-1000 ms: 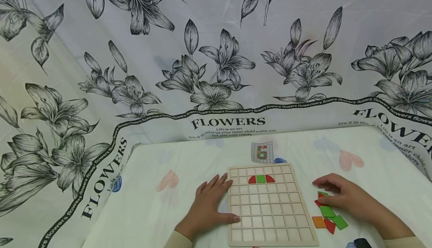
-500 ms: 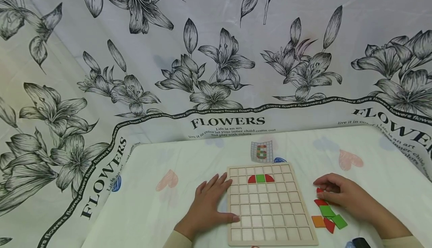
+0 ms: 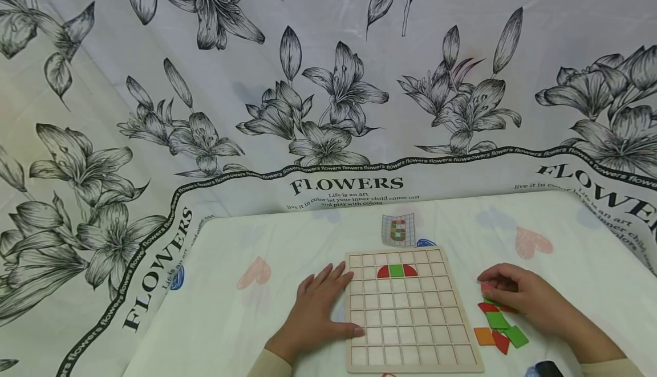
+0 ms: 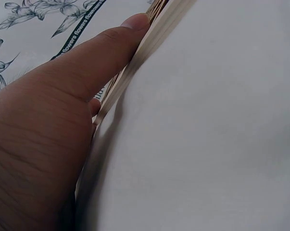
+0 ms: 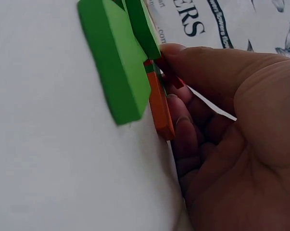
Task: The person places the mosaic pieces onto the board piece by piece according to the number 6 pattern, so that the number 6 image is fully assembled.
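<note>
My left hand (image 3: 318, 315) rests at the left side of a wooden grid board (image 3: 349, 303), thumb on its rim and fingers extended along the edge. Three tiles sit in the board's second row: a green square tile (image 3: 397, 271) between two red curved tiles. Right of the board, my right hand (image 3: 528, 298) pinches a red tile (image 5: 172, 76) between thumb and fingers; its full shape is partly hidden. Beneath and beside those fingers lie loose tiles, among them a green tile (image 5: 117, 62), an orange tile (image 5: 160, 103) and a red curved tile (image 3: 501, 343).
Behind the board lies a small pattern card (image 3: 398, 230) showing a coloured figure on a grid. A dark object (image 3: 549, 369) is at the front edge of the view, right of the board. A flower-print cloth (image 3: 328, 109) hangs behind the table.
My right fingers have shifted slightly over the loose tiles and now pinch a red one. Green and orange pieces show beneath the hand. The left hand stays put.
</note>
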A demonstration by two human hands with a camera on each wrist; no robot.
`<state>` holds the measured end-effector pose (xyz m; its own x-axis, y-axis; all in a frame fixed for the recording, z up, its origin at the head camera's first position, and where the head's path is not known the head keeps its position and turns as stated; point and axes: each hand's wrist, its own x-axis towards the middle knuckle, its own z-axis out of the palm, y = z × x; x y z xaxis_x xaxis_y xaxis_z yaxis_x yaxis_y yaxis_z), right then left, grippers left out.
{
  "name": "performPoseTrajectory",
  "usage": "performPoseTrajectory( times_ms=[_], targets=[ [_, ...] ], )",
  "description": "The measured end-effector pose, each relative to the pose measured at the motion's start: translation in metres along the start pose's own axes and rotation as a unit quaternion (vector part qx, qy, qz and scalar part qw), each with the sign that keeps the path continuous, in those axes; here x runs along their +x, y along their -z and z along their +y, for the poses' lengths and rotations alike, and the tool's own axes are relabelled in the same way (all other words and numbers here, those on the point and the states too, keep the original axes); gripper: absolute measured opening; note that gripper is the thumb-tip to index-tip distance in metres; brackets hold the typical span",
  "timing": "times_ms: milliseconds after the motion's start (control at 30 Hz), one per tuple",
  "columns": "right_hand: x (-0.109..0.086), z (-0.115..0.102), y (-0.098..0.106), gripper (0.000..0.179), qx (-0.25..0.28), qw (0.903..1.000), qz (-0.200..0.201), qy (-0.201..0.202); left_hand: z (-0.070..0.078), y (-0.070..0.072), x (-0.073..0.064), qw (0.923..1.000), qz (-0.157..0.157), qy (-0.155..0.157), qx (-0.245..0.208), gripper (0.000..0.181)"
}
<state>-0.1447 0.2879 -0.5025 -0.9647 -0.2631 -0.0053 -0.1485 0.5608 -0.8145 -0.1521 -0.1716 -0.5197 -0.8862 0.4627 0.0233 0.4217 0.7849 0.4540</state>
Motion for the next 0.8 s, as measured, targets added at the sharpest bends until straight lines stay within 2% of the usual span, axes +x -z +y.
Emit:
performPoseTrajectory(
  times_ms=[233, 500, 800],
  targets=[
    [0.0018, -0.001, 0.0012, 0.023, -0.022, 0.9994, 0.0, -0.028, -0.0004, -0.0002, -0.0003, 1.0, 0.003, -0.003, 0.0, 0.11],
    [0.0027, -0.0004, -0.0005, 0.016, -0.019, 0.9992, 0.031, -0.015, -0.0003, 0.0002, -0.0001, 1.0, 0.006, -0.004, -0.003, 0.11],
    [0.0003, -0.0081, -0.0003, 0.024, -0.02, 0.9974, 0.067, -0.021, 0.0006, 0.0004, 0.0001, 0.9999, 0.0, 0.006, -0.009, 0.11]
  ],
)
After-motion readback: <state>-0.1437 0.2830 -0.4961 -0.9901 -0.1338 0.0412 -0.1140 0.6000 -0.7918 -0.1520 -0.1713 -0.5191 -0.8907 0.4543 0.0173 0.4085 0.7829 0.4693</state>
